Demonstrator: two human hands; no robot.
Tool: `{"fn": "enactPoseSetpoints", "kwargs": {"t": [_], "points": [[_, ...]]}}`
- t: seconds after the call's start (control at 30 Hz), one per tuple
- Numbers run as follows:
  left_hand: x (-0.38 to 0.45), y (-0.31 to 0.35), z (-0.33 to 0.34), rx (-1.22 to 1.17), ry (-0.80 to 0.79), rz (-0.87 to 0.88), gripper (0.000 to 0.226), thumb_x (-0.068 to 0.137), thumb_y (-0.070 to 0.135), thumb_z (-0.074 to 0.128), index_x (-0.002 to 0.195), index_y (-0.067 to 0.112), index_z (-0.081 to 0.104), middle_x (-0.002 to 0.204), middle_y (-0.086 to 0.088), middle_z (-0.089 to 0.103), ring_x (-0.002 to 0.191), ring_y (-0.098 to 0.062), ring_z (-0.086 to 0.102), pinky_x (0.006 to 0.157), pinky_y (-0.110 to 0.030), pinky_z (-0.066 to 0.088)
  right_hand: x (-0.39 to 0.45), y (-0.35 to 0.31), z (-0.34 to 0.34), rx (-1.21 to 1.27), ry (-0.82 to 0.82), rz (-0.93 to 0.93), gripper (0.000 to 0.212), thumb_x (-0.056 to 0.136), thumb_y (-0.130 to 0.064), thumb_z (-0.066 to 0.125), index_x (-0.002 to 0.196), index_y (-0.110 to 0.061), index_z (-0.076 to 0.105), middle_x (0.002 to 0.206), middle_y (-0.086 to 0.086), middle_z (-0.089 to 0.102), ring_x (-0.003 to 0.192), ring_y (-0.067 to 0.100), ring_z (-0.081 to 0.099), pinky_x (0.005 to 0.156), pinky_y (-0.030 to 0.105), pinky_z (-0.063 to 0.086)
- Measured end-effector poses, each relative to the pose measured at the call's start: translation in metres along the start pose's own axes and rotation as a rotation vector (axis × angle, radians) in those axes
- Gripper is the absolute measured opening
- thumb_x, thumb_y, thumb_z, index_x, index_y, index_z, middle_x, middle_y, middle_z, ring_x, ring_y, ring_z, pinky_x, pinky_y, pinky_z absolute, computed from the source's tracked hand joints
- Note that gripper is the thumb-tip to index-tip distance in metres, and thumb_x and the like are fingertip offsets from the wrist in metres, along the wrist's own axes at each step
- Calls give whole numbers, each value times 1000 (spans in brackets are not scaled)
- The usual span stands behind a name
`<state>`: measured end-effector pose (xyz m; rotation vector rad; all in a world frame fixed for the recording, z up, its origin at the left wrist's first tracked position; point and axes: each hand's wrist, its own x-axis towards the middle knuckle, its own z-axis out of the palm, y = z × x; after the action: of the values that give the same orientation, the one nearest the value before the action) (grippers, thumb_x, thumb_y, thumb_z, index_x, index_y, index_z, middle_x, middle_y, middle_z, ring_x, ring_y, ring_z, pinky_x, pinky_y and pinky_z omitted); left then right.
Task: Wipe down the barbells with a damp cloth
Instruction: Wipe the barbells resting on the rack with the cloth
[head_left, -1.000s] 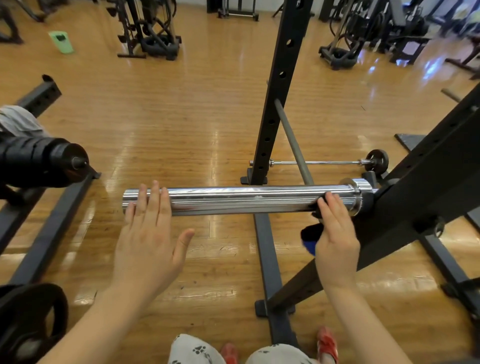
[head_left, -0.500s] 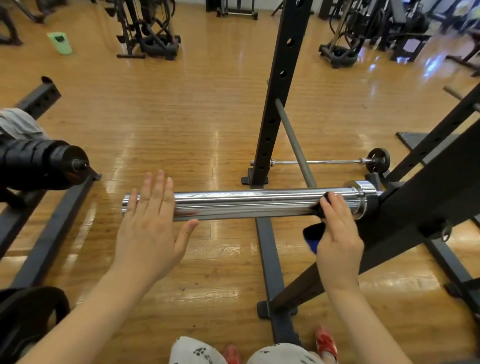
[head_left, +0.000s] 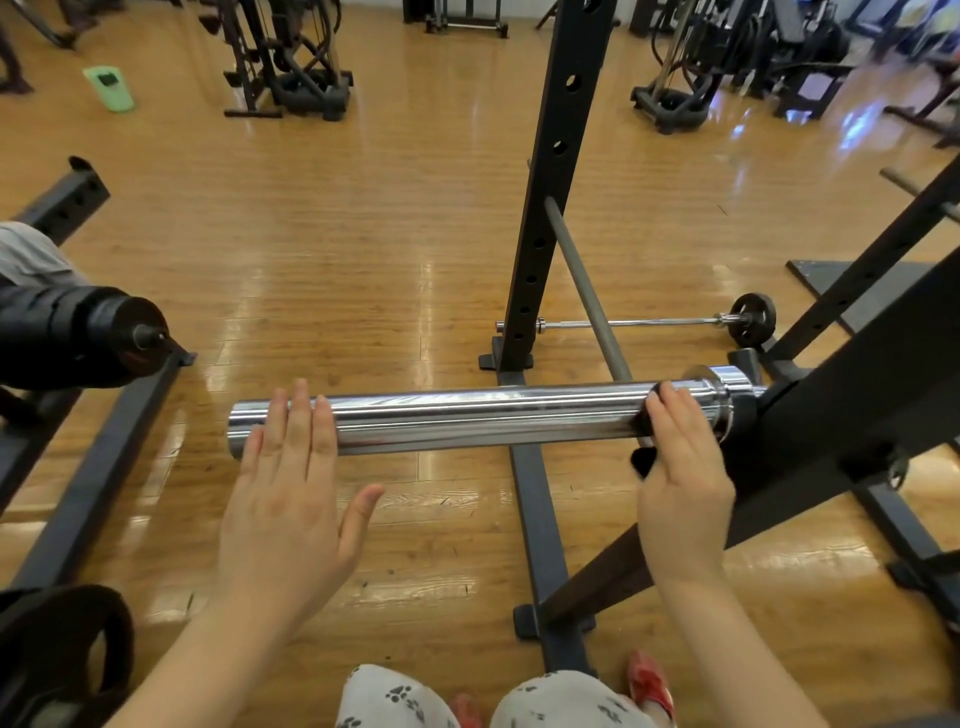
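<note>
A chrome barbell sleeve (head_left: 467, 421) lies level across the view, its collar end resting in the black rack (head_left: 831, 415) on the right. My left hand (head_left: 285, 499) lies flat with straight fingers over the sleeve's free left end, thumb spread out. My right hand (head_left: 680, 478) wraps a dark cloth (head_left: 642, 460) over the sleeve right beside the collar. Only small dark edges of the cloth show past the fingers. My right thumb is hidden.
A black rack upright (head_left: 550, 182) stands just behind the sleeve, with a grey bar (head_left: 587, 291) leaning on it. A thin barbell with a small plate (head_left: 750, 319) lies on the wooden floor. Black plates (head_left: 78, 343) jut in from the left. Gym machines stand at the back.
My left hand rose a little over the sleeve's end and came back down. My right hand stays by the collar, and the cloth's blue part no longer shows.
</note>
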<state>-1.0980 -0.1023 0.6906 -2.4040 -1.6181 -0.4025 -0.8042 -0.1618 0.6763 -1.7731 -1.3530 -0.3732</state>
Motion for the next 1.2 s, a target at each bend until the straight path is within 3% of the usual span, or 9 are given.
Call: {"fn": "enactPoseSetpoints", "kwargs": {"t": [0.07,0.17,0.27,0.53,0.73,0.87,1.0,1.1,1.2], "points": [[6,-2,-1,-13,8,22,78,96,52,22,141,-11,29,150,-26,25,140,-33,17,116,-32,-1,6,-7,5,0,-6,15,45,81,21,52,123,7,56,128,20,56,126,31,46,112,22,22],[15,-4,-2,-16,26,40,76,96,50,24,140,-11,30,148,-27,29,140,-32,19,115,-32,1,-1,-20,10,43,-42,-92,40,88,2,40,126,4,52,131,17,52,131,20,38,115,20,19],[28,-5,-5,-4,42,29,78,97,52,20,139,-13,33,147,-27,33,139,-34,26,114,-35,7,-14,-17,8,83,-94,-159,43,87,0,34,129,1,46,135,12,45,138,11,27,115,19,17],[3,0,-4,-65,62,-29,73,96,47,28,143,-9,27,151,-22,22,142,-32,17,117,-34,2,-1,-5,0,34,-28,-17,43,84,17,48,125,6,53,130,16,53,128,26,42,113,14,18],[-13,2,5,-59,93,-17,70,91,37,38,139,-13,33,149,-26,28,140,-35,24,117,-37,9,-3,-6,2,81,-26,-18,41,90,-3,33,126,4,49,130,9,47,130,18,37,113,15,20],[2,-2,2,-26,81,-5,69,90,39,41,136,-13,41,142,-29,40,135,-37,35,118,-38,14,5,-15,3,72,-36,-52,41,89,-6,35,124,3,53,128,13,54,129,24,42,111,31,31],[19,-6,-9,-28,28,-22,74,89,49,37,132,-11,48,138,-26,47,131,-36,43,114,-37,17,-3,-19,4,79,-125,-142,41,86,3,42,124,1,55,130,13,53,131,14,36,114,16,19],[21,-7,-15,-6,-18,-16,81,91,56,29,135,-10,45,141,-25,44,133,-35,41,113,-35,13,-10,-6,-4,73,-121,-137,44,86,2,35,127,0,51,133,12,50,132,15,34,114,16,16],[9,-4,-16,-16,-27,-27,81,92,55,27,141,-9,35,148,-24,34,138,-33,30,116,-34,7,0,3,-7,59,-63,-26,48,82,21,48,126,2,52,132,11,50,131,18,37,114,19,21]]}}
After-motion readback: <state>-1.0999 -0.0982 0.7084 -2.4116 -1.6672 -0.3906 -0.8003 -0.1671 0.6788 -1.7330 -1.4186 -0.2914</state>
